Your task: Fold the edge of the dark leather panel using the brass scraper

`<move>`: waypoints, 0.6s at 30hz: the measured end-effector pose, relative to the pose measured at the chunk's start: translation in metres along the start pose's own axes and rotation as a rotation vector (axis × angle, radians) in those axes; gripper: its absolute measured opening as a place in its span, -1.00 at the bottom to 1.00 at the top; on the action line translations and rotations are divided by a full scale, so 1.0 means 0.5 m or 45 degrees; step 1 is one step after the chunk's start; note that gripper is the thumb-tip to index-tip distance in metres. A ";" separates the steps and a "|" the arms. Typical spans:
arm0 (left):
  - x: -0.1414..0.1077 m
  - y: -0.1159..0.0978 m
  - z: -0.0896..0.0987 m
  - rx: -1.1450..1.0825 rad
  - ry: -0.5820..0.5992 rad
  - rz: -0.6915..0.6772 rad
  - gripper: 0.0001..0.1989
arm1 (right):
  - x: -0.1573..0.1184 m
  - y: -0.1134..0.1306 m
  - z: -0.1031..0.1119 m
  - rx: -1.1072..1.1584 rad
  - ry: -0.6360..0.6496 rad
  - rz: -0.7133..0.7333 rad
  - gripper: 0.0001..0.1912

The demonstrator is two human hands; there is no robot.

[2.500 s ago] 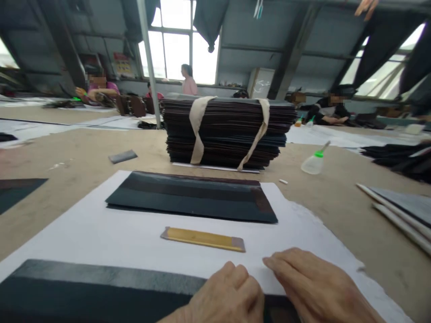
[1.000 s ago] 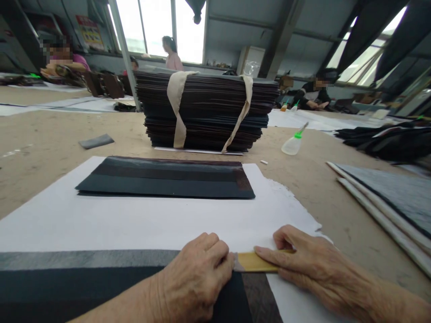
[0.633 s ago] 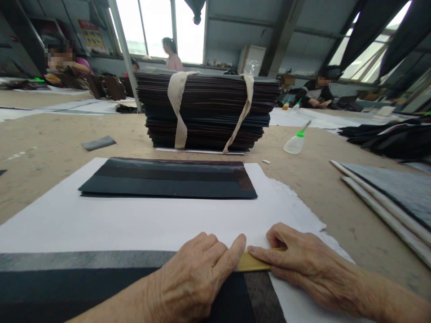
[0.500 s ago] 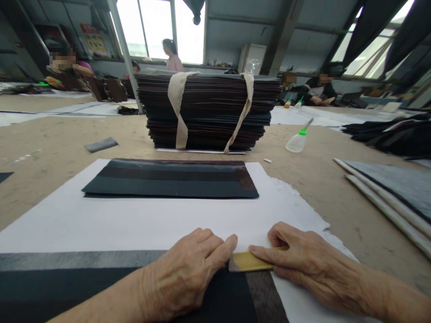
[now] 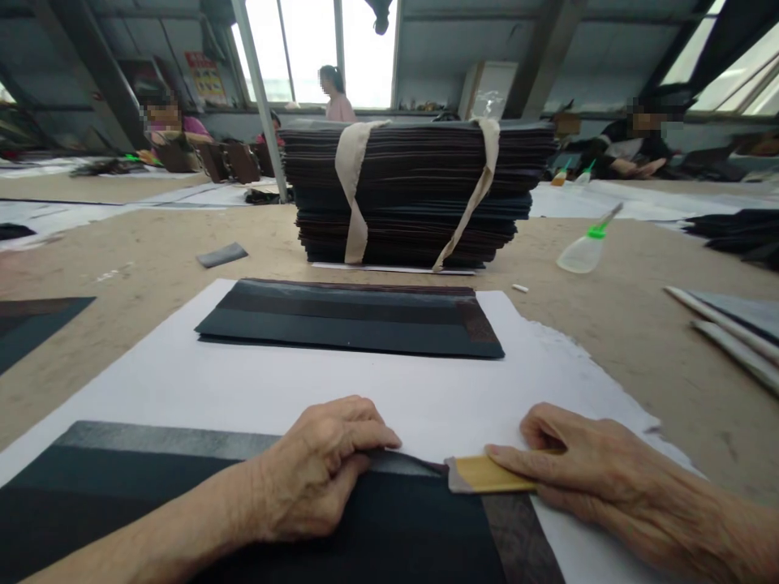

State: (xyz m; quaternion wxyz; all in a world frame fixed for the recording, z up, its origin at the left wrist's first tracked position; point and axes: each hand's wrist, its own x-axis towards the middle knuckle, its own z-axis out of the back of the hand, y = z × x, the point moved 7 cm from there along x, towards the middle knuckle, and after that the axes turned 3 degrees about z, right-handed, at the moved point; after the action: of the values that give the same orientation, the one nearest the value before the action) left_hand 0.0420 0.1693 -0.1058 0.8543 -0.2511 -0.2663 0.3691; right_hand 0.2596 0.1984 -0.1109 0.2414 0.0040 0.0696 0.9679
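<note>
Slid rightward, right hand pinches flat yellow strip; left hand presses dark sheet, grip unclenched.

Near sheet lies closest to me, on paper. My left hand rests on it; my right hand, right of it, lies on flat strip at sheet's far right edge. Second sheet behind, same paper. Tied stack farther back on table. Bottle right of stack.
</note>
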 end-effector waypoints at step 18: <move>-0.015 -0.011 -0.008 0.193 -0.036 -0.117 -0.64 | 0.064 0.024 0.008 0.091 -0.005 0.107 -0.66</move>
State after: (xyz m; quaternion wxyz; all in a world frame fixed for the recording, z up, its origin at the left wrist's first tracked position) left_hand 0.0431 0.1592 -0.1074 0.8831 -0.1678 -0.2607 0.3521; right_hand 0.2261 0.2032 -0.1059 0.2004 0.0174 0.1032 0.9741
